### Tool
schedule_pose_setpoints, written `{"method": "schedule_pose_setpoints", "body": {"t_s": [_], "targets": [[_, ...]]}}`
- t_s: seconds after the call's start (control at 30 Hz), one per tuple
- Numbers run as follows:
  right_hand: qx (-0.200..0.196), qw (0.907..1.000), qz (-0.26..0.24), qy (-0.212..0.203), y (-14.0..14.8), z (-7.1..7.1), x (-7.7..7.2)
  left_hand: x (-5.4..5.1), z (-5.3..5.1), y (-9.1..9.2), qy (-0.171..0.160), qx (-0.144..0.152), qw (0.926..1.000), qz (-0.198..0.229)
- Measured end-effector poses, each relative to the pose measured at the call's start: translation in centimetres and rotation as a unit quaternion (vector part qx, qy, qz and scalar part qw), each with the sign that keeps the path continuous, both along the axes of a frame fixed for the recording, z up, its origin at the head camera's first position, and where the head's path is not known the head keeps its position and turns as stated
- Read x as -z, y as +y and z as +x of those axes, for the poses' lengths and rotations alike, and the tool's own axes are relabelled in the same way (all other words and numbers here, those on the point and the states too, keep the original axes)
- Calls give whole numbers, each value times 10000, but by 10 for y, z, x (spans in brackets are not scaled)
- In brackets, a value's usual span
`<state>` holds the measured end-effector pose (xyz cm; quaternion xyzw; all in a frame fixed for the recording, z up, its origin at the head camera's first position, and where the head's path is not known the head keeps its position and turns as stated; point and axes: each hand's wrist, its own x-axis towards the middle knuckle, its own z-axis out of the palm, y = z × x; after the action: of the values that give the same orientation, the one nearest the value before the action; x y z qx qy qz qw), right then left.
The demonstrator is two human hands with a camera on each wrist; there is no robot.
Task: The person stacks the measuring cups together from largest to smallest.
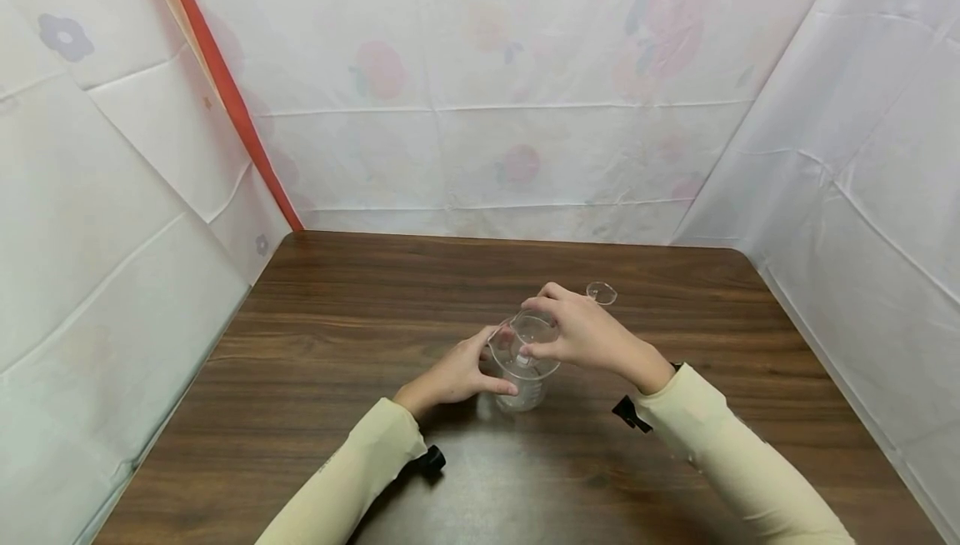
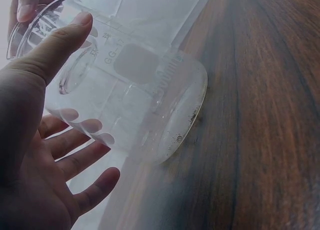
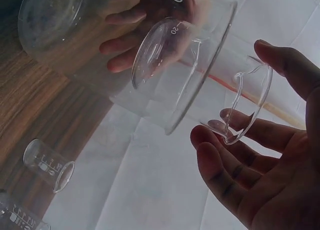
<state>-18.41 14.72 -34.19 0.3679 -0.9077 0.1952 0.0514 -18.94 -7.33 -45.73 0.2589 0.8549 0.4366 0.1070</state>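
A large clear glass beaker (image 1: 525, 395) with white markings stands on the wooden table. My left hand (image 1: 459, 372) holds it from the left, thumb on one side and fingers on the other. Between the thumb and fingers of my right hand (image 1: 581, 332) is the rim of a smaller glass beaker (image 3: 250, 98). Its lower part sits inside the large beaker's mouth, tilted in the right wrist view. The left wrist view shows the large beaker's marked wall (image 2: 135, 70) and base close up.
Beyond my right hand, a small glass vessel's rim (image 1: 602, 293) shows. The right wrist view has two small beakers on the table, one upper (image 3: 48, 165) and one at the lower corner (image 3: 20, 217). White patterned sheets (image 1: 480, 112) hang around the table (image 1: 337, 303).
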Motion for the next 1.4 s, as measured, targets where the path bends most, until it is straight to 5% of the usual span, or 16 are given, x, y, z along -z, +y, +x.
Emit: {"method": "schedule_pose_setpoints", "body": {"t_s": [0.53, 1.4], "targets": [[-58, 9951, 972, -143, -10, 1, 4, -1, 1, 0, -195, -16, 9998, -29], [-49, 9802, 1968, 199, -28, 1, 10, 0, -1, -1, -256, 64, 9996, -27]]}}
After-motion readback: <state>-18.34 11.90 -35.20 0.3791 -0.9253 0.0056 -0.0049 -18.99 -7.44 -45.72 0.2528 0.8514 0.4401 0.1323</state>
